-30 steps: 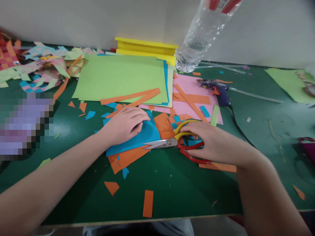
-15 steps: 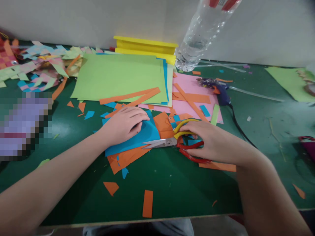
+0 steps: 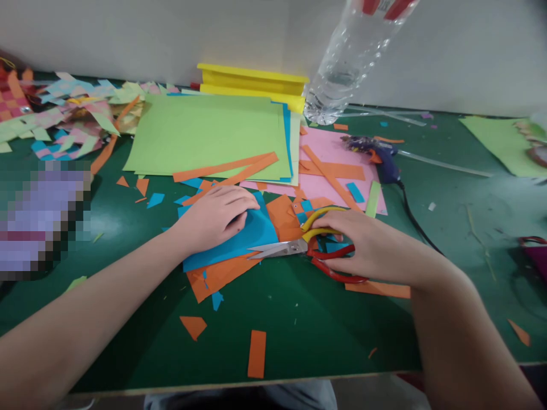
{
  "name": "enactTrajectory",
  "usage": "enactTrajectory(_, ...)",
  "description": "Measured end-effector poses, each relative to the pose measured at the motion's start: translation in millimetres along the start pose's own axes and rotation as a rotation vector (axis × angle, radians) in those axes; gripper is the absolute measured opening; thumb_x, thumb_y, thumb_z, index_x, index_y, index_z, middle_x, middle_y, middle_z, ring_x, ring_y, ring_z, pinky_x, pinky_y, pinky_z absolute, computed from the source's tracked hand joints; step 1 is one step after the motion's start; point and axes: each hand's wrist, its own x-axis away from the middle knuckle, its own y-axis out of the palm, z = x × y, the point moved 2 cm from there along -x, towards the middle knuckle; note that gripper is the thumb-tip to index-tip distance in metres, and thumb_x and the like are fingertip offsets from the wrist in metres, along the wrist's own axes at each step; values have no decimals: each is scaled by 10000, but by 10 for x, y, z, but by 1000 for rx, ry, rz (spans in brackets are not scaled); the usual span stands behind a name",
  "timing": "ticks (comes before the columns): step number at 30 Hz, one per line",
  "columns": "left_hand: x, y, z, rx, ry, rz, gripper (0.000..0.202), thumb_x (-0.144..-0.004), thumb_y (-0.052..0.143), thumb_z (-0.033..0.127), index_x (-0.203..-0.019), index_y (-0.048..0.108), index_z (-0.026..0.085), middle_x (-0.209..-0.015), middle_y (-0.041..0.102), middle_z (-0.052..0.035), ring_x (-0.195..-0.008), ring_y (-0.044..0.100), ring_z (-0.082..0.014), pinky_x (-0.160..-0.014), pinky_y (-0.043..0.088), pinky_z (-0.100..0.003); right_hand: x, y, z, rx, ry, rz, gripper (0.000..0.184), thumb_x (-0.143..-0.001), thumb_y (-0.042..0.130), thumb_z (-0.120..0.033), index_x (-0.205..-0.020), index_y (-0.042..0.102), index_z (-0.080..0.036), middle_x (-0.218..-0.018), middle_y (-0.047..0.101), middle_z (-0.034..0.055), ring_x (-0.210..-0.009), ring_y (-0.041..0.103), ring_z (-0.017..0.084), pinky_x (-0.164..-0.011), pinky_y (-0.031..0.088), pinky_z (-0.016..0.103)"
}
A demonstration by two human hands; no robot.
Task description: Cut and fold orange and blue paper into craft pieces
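My left hand (image 3: 217,219) rests on a sheet of blue paper (image 3: 252,230), its fingers curled together and pressing the sheet down. Under the blue sheet an orange paper (image 3: 222,278) sticks out toward the front. My right hand (image 3: 370,242) grips a pair of scissors (image 3: 284,248) with one yellow and one red handle. The blades point left, parted slightly, with their tips over the lower right edge of the blue paper. Beyond the handles lies a small blue-and-orange woven piece (image 3: 304,209).
Green paper sheets (image 3: 209,131) lie at the back, with a folded yellow paper (image 3: 254,77) behind them. A clear bottle (image 3: 342,68) stands near a glue gun (image 3: 387,162) and pink paper (image 3: 325,142). Woven strips (image 3: 77,114) and a pixelated object (image 3: 43,216) are on the left. Orange scraps (image 3: 257,353) lie in front.
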Motion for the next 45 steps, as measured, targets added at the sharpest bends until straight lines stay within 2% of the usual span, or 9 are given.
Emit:
enactTrajectory(10,-1,-6,-1,-6,-2,0,230,-930,421,189,-1090,587,187,-1144,650,-73,-1106,573,-216,-971,455,-410,21,-14,25,5,-1,21,304,-735,633,-351,-1027,660,-272,-1188,651,28,-1073,612,257,-863,499,391)
enactTrajectory(17,-7,-9,10,-4,3,4,233,-926,425,178,-1076,602,161,-1133,651,-83,-1092,578,-217,-967,456,-404,28,-35,56,-11,14,31,312,-746,626,-322,-1057,631,-290,-1158,653,-11,-1041,616,206,-854,505,348)
enactTrajectory(23,-12,-9,12,-5,1,6,228,-929,421,182,-1071,599,170,-1124,654,-80,-1085,582,-209,-963,457,-401,40,-51,122,8,11,49,312,-740,650,-340,-1047,615,-302,-1152,651,-19,-1025,614,208,-834,509,352)
enactTrajectory(27,-8,-7,11,-6,3,13,225,-931,419,180,-1067,598,169,-1117,656,-81,-1081,585,-209,-953,462,-400,55,-50,153,24,6,59,338,-737,664,-369,-1062,605,-296,-1179,638,-13,-1039,606,211,-843,508,358)
enactTrajectory(33,-3,-6,8,-5,-1,9,223,-927,425,180,-1069,596,174,-1128,651,-79,-1093,578,-213,-956,462,-408,39,-40,123,36,-14,65,292,-758,638,-329,-1047,617,-293,-1133,660,-12,-1007,623,205,-816,509,337)
enactTrajectory(45,-12,-10,17,-20,6,16,229,-933,415,183,-1080,590,170,-1118,656,-78,-1079,588,-214,-954,472,-407,53,-56,113,34,-39,94,337,-726,662,-314,-1057,619,-268,-1161,654,27,-1023,627,241,-818,514,368)
